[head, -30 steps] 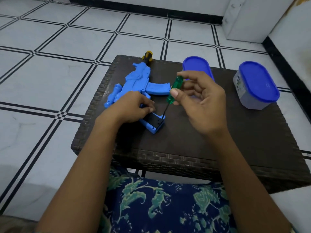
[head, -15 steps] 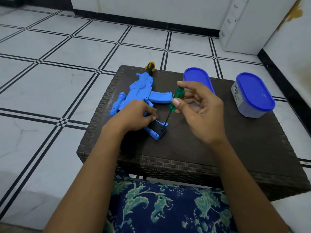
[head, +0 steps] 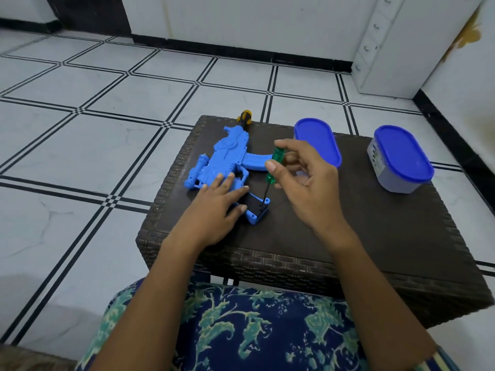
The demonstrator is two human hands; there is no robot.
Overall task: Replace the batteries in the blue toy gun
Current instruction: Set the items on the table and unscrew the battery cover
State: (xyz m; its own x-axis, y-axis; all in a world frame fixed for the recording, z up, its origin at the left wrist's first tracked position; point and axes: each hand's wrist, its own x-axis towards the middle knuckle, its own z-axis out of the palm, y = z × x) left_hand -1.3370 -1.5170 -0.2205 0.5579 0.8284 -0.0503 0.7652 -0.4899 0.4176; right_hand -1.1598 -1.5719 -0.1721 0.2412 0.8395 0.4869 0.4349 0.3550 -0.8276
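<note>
The blue toy gun (head: 223, 159) lies flat on the dark woven worktop (head: 361, 236), in the quarter toward 10 o'clock. Its yellow and black muzzle tip (head: 246, 117) points to 12 o'clock, reaching the far edge. Its grip runs toward 5 o'clock and ends in a black panel (head: 255, 206) framed in blue.

The left hand (head: 214, 210) rests on the gun where the body meets the grip. Its fingers (head: 227, 182) are straight and slightly spread, pressing down on the blue plastic and curling round nothing.

The right hand (head: 305, 188) is raised above the worktop just to the 3 o'clock side of the gun. It pinches the handle of a green screwdriver (head: 272, 167) between the thumb and the curled fingers (head: 285, 143). The screwdriver stands nearly upright, leaning a little toward 1 o'clock. Its thin dark shaft (head: 264, 192) comes down to the corner of the black panel at the end of the grip. Whether the tip sits in a screw is too small to tell.

A loose blue oval lid (head: 318, 137) lies at 12 o'clock on the worktop, partly behind the right hand. A grey tub (head: 393, 180) closed with another blue lid stands at 2 o'clock, well apart from the gun.

The worktop stands on a white tiled floor (head: 107, 145) with black lines. A dark blue cloth with a green pattern (head: 254, 330) covers the person's lap at 6 o'clock.
</note>
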